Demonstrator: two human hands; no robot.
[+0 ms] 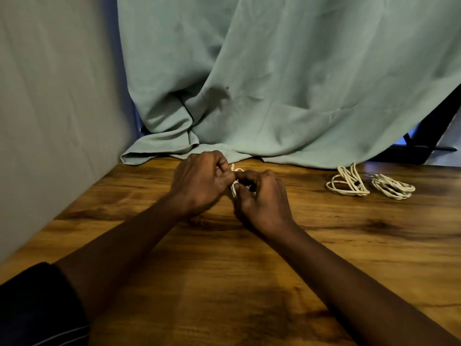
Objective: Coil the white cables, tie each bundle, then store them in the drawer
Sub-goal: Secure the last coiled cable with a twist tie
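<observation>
At frame centre, the left hand (199, 181) and right hand (262, 201) pinch a thin white cable (234, 190) with curled fingers. Its visible strands run up-down and the rest is hidden. At right, two coiled bundles (348, 184) (393, 188) of looped cord lie lengthwise left-right on the grained wooden table (224, 270).

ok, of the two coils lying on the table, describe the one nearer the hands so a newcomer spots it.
On the wooden table, go to the far right, just before the hem of the green curtain, where two white coils lie side by side. It is the left coil: open, rounded loops with a small dark mark, unlike the flatter, tighter right coil.
</observation>
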